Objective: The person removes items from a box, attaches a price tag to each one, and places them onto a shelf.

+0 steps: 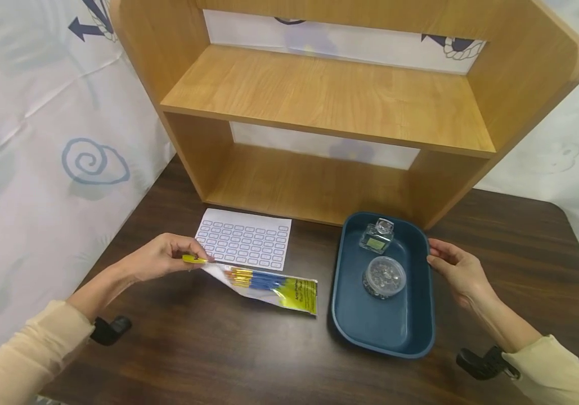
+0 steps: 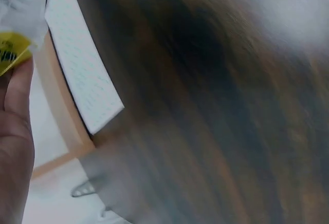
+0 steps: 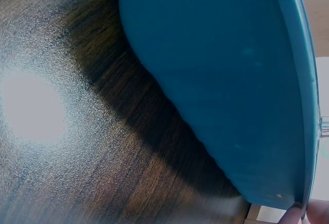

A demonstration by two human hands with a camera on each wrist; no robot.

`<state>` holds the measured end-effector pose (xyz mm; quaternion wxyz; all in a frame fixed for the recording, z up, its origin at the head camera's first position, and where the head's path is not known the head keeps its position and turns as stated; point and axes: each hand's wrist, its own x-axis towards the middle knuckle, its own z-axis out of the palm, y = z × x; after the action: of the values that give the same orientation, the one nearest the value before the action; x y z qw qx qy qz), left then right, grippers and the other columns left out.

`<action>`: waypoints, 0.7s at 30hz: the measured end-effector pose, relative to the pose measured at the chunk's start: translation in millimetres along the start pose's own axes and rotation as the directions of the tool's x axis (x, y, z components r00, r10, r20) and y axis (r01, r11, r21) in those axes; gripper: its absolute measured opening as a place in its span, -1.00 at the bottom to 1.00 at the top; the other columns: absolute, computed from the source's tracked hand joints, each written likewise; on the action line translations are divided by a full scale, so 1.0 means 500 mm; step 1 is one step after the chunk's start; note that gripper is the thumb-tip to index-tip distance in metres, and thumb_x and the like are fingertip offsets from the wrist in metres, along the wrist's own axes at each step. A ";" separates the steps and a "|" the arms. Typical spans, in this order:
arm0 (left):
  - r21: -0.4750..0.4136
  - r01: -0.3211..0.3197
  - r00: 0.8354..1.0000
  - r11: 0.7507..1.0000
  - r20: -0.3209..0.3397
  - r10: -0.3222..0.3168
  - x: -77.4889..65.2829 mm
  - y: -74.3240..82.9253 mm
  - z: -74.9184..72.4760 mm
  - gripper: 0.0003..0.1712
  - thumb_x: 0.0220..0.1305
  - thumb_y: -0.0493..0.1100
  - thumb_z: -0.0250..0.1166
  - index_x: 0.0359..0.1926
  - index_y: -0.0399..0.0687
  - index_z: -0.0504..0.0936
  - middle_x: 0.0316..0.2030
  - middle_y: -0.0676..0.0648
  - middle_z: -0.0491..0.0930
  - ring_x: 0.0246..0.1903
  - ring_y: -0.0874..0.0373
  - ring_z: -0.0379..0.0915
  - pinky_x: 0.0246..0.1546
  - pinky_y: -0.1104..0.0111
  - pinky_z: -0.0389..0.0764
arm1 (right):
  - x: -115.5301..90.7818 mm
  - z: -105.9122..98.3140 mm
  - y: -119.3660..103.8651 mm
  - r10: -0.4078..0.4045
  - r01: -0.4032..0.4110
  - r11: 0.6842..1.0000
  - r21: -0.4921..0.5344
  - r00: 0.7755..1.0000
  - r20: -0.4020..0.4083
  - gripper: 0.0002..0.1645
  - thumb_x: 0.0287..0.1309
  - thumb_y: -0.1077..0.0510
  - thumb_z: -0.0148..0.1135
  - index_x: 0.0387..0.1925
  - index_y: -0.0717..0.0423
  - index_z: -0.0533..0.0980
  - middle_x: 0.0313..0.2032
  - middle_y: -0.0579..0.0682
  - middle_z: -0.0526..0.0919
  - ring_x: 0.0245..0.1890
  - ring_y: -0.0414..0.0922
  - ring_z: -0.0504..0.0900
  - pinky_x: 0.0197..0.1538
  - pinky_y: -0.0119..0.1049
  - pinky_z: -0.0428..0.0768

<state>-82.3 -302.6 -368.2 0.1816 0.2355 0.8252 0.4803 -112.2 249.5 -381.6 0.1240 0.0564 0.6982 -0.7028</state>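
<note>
In the head view my left hand point(image 1: 162, 260) pinches the yellow top end of a clear packet of paintbrushes point(image 1: 271, 286). The packet slants down to the right, its blue handles and gold ferrules showing through. The left wrist view catches only the packet's yellow corner point(image 2: 14, 52) above my thumb. My right hand point(image 1: 458, 274) grips the right rim of a dark blue tray point(image 1: 393, 332), thumb and fingers on either side of it. Inside the tray stand a small square glass bottle point(image 1: 376, 237) and a round clear-lidded tub point(image 1: 384, 277) of small dark pieces.
A white sheet of blue-outlined labels point(image 1: 243, 239) lies behind the packet. Across the back of the dark wooden table point(image 1: 208, 349) stands a two-level wooden shelf point(image 1: 319, 95), close behind the tray. Patterned white cloth point(image 1: 41, 140) hangs around the table.
</note>
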 end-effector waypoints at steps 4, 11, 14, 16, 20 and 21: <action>-0.004 0.022 0.997 1.000 0.071 -0.022 -0.010 -0.024 -0.004 -0.77 0.10 -0.47 0.25 -0.24 -0.15 0.64 -0.19 -0.02 0.66 -0.21 0.29 0.45 -0.29 0.45 0.52 | 0.000 -0.002 0.000 0.001 -0.002 1.000 0.016 1.000 0.007 -0.64 0.15 0.37 0.19 -0.22 -0.20 0.56 -0.32 -0.25 0.55 -0.26 -0.39 0.49 -0.17 -0.65 0.50; 0.012 0.055 0.993 0.998 0.105 -0.056 -0.015 -0.040 -0.004 -0.81 0.14 -0.39 0.26 -0.24 -0.07 0.65 -0.14 -0.13 0.66 -0.14 0.34 0.49 -0.20 0.48 0.51 | 0.001 -0.004 0.005 -0.012 0.012 1.000 0.005 1.000 0.007 -0.63 0.16 0.38 0.18 -0.22 -0.21 0.56 -0.32 -0.25 0.55 -0.26 -0.40 0.50 -0.17 -0.66 0.51; 0.041 0.081 0.989 0.996 0.118 -0.085 -0.015 -0.038 -0.003 -0.85 0.16 -0.32 0.29 -0.25 -0.03 0.66 -0.12 -0.10 0.67 -0.07 0.34 0.51 -0.11 0.50 0.52 | 0.002 -0.005 0.007 -0.012 0.012 1.000 0.000 1.000 0.002 -0.63 0.16 0.39 0.17 -0.22 -0.20 0.55 -0.32 -0.25 0.55 -0.26 -0.40 0.50 -0.18 -0.66 0.51; 0.068 0.098 0.985 0.993 0.135 -0.106 -0.015 -0.037 -0.002 -0.86 0.17 -0.29 0.29 -0.26 0.01 0.68 -0.12 -0.05 0.67 -0.05 0.33 0.51 -0.08 0.50 0.50 | 0.002 -0.005 0.007 -0.010 0.010 1.000 -0.002 1.000 0.001 -0.63 0.16 0.39 0.17 -0.21 -0.19 0.55 -0.32 -0.24 0.55 -0.26 -0.40 0.50 -0.18 -0.65 0.51; 0.132 0.119 0.977 0.984 0.160 -0.140 -0.019 -0.036 0.002 -0.80 0.14 -0.35 0.27 -0.30 0.06 0.68 -0.12 0.02 0.67 -0.02 0.27 0.51 0.00 0.48 0.46 | 0.005 -0.004 0.006 -0.010 0.010 1.000 0.001 1.000 0.006 -0.63 0.16 0.40 0.17 -0.20 -0.18 0.54 -0.31 -0.24 0.55 -0.26 -0.40 0.51 -0.18 -0.64 0.52; 0.152 0.122 0.976 0.981 0.160 -0.147 -0.020 -0.034 0.004 -0.77 0.12 -0.36 0.26 -0.31 0.08 0.68 -0.12 0.03 0.67 0.00 0.23 0.51 0.02 0.46 0.44 | 0.005 -0.004 0.005 -0.010 0.010 1.000 0.002 1.000 0.008 -0.64 0.16 0.40 0.17 -0.20 -0.17 0.54 -0.32 -0.24 0.55 -0.26 -0.40 0.51 -0.19 -0.64 0.52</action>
<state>-76.8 -314.0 -383.3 0.2667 0.2315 0.8525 0.3853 -114.2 251.2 -384.8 0.1232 0.0502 0.6974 -0.7042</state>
